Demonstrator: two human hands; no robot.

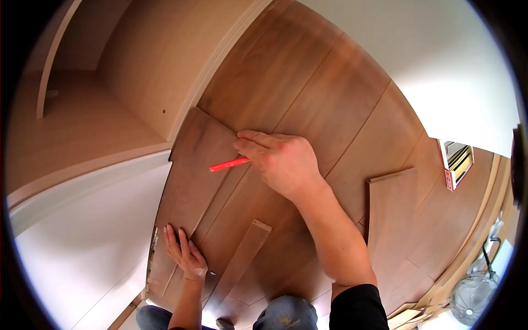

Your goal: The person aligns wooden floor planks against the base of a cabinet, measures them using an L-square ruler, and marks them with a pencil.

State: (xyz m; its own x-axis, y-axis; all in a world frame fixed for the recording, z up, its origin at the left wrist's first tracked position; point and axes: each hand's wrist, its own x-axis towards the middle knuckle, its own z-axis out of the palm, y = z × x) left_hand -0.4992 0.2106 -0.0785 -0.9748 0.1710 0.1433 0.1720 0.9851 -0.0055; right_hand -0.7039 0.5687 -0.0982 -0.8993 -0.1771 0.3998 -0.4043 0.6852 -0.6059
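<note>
My right hand (280,162) is closed around a red pencil (228,164), whose flat end sticks out to the left. Its fingertips touch the upper right corner of a brown plank (192,159) lying along the cabinet edge. Lower on that plank, my left hand (186,254) lies with its fingers spread and holds nothing. A narrow plank strip (242,258) is on the floor to the right of my left hand.
An open wooden cabinet (159,71) and a white panel (93,220) stand at the left. Right of my forearm lies a loose plank (390,209). Farther right are an open box (457,162), a fan (470,297) and wood offcuts (407,316).
</note>
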